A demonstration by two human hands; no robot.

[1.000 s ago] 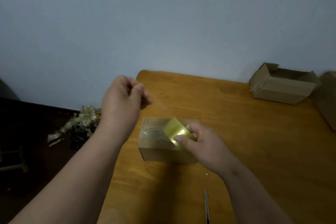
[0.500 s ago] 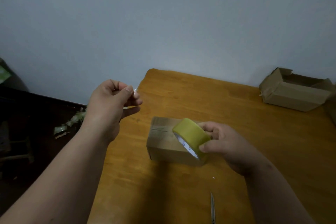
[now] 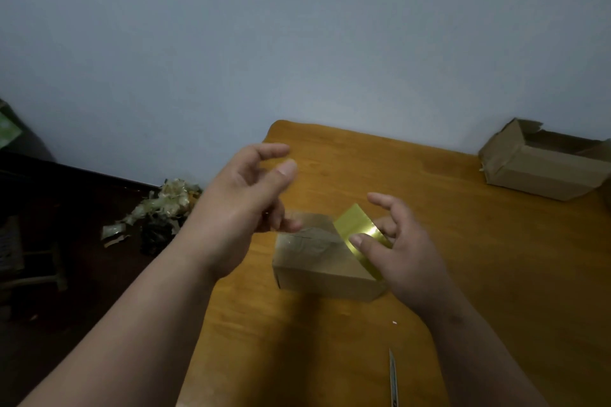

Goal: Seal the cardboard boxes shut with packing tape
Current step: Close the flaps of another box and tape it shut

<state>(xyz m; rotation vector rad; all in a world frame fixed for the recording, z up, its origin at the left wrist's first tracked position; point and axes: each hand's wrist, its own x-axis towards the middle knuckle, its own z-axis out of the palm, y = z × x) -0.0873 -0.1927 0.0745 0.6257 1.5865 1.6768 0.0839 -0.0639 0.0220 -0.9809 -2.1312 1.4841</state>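
A head-worn camera looks down at a wooden table point(image 3: 463, 274) set against a pale wall. A small closed cardboard box point(image 3: 314, 261) lies near the table's left edge. Directly over the box's right end, the right hand point(image 3: 396, 251) holds a yellow roll of tape point(image 3: 360, 235), thumb pressed on the roll's outer face and the other fingers spread behind it. The left hand point(image 3: 244, 205) hovers just left of the box, above its far corner. Its fingers are loosely curled and thumb and forefinger stand apart; it is blurred, and whether it pinches a clear tape end cannot be told. A faint shiny film seems to reach from it toward the roll.

A second box point(image 3: 542, 172), its flaps open, sits well to the right of the first, by the wall. A blade point(image 3: 392, 377) lies on the table nearer the camera than the box. Crumpled tape scraps point(image 3: 158, 208) lie on the dark floor left of the box.

The step looks like drawing out a strip to lay over the box's top seam. Next, the free end needs pressing onto the box's left side, the roll drawn across, then a cut.
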